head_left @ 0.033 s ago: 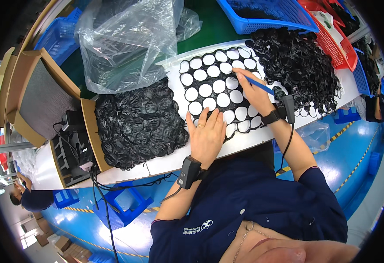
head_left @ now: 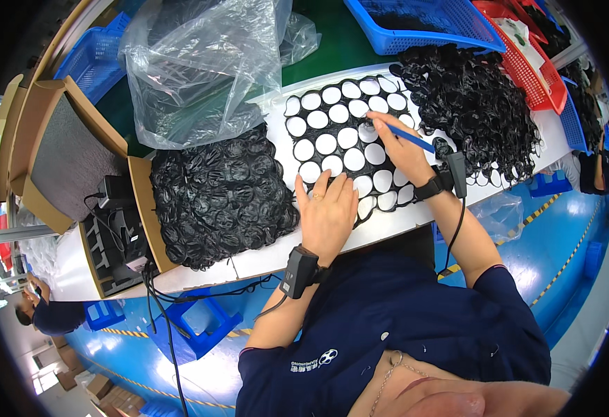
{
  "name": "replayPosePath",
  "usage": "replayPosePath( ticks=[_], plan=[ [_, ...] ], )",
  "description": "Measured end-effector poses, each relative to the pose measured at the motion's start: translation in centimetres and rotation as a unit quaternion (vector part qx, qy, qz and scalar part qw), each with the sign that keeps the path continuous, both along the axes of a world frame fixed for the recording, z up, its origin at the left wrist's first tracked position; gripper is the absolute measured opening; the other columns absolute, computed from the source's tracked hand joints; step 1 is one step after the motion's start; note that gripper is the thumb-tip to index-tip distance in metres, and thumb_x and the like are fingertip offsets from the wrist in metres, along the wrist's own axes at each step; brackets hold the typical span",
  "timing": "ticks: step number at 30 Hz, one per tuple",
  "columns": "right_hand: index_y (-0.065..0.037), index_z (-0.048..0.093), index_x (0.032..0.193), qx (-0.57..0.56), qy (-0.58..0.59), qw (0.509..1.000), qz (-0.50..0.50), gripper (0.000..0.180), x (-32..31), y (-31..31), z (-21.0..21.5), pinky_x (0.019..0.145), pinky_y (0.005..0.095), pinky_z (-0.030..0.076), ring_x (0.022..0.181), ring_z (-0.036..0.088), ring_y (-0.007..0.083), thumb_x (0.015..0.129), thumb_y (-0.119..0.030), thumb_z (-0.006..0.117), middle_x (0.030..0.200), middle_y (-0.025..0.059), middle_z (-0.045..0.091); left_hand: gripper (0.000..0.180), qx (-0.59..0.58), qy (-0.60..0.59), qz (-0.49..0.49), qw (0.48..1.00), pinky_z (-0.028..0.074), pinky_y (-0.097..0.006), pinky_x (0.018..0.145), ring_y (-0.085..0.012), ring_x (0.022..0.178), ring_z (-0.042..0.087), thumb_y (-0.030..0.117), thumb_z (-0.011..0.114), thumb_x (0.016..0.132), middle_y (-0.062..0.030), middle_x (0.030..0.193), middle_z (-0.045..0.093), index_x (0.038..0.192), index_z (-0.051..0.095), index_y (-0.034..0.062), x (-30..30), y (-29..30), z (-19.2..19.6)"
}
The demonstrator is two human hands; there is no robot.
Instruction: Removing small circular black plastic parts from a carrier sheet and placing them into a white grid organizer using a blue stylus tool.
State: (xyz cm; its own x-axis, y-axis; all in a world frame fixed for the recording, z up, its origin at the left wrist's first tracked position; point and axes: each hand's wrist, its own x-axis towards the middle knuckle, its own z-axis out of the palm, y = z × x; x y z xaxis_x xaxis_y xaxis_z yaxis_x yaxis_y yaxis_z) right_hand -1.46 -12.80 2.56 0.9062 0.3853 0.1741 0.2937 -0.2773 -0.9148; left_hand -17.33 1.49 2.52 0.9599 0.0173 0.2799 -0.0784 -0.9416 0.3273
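Note:
A black sheet with rows of round openings (head_left: 332, 128) lies flat on the white table (head_left: 381, 228), with white showing through the circles. My left hand (head_left: 327, 217) rests palm down on its near edge, fingers spread. My right hand (head_left: 403, 151) is closed around a slim blue pen-like tool (head_left: 417, 141). Its tip end is hidden by my fingertips, which are over a circle in the right part of the sheet. Left of the sheet is a thick stack of black sheets with round shapes (head_left: 221, 198). To the right lies a heap of tangled black pieces (head_left: 468, 104).
Clear plastic bags (head_left: 200, 76) lie beyond the left stack. A cardboard box (head_left: 153, 222) with cables and black devices stands at the left. Blue (head_left: 423, 35) and red baskets (head_left: 527, 62) sit at the far right. Cables hang off the table's front edge.
My right hand has shifted very slightly toward me, and the blue tool has tilted a little flatter. My left hand stays in place on the sheet.

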Motion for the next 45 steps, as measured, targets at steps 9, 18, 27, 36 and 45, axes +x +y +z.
replayPosePath(
  ticks=[9, 18, 27, 36, 45],
  plan=[
    [-0.001, 0.07, 0.107, -0.003, -0.038, 0.991, 0.127, 0.024, -1.5, 1.3, -0.8, 0.091, 0.0362, 0.048, 0.101, 0.064, 0.0282, 0.096, -0.02, 0.059, 0.106, 0.0151, 0.07, 0.043, 0.045, 0.014, 0.039, 0.998, 0.03, -0.066, 0.104, -0.0303, 0.131, 0.046, 0.025, 0.06, 0.093, -0.0051, 0.136, 0.055, 0.132, 0.056, 0.0066, 2.4, 0.8, 0.0],
    [-0.001, 0.068, 0.114, 0.017, 0.05, 0.993, 0.105, 0.026, -0.7, 1.0, -0.1, 0.092, 0.0294, 0.046, 0.105, 0.06, 0.0181, 0.099, -0.019, 0.057, 0.113, 0.0101, 0.067, 0.042, 0.045, 0.016, 0.038, 0.998, 0.03, -0.066, 0.104, -0.03, 0.132, 0.045, 0.027, 0.059, 0.093, -0.005, 0.137, 0.055, 0.13, 0.057, 0.0068, 2.6, 0.8, 0.2],
    [0.001, 0.068, 0.112, 0.072, 0.045, 0.996, 0.037, 0.029, 1.9, 1.6, 0.1, 0.084, 0.0279, 0.048, 0.097, 0.062, 0.016, 0.098, -0.023, 0.059, 0.103, 0.0087, 0.07, 0.037, 0.033, 0.014, 0.028, 0.999, 0.031, -0.061, 0.106, -0.0287, 0.127, 0.05, 0.02, 0.06, 0.092, -0.0082, 0.132, 0.058, 0.127, 0.059, 0.0056, 4.2, 2.1, 1.0],
    [0.0, 0.07, 0.107, 0.038, 0.012, 0.995, 0.09, 0.025, 2.4, 3.6, -1.2, 0.086, 0.0314, 0.05, 0.099, 0.065, 0.0233, 0.096, -0.021, 0.061, 0.107, 0.0133, 0.07, 0.042, 0.058, 0.047, 0.035, 0.997, 0.029, -0.061, 0.109, -0.0314, 0.136, 0.041, 0.025, 0.055, 0.096, -0.0079, 0.142, 0.05, 0.135, 0.053, 0.0096, 7.0, 3.0, -0.2],
    [-0.003, 0.071, 0.105, -0.007, -0.064, 0.994, 0.085, 0.022, 2.4, 3.7, -1.2, 0.091, 0.0364, 0.048, 0.102, 0.064, 0.0281, 0.094, -0.019, 0.062, 0.106, 0.0137, 0.07, 0.042, 0.06, 0.053, 0.034, 0.996, 0.029, -0.063, 0.108, -0.0305, 0.137, 0.04, 0.027, 0.055, 0.096, -0.006, 0.143, 0.05, 0.135, 0.054, 0.0113, 7.1, 3.2, -0.1]
  ],
)
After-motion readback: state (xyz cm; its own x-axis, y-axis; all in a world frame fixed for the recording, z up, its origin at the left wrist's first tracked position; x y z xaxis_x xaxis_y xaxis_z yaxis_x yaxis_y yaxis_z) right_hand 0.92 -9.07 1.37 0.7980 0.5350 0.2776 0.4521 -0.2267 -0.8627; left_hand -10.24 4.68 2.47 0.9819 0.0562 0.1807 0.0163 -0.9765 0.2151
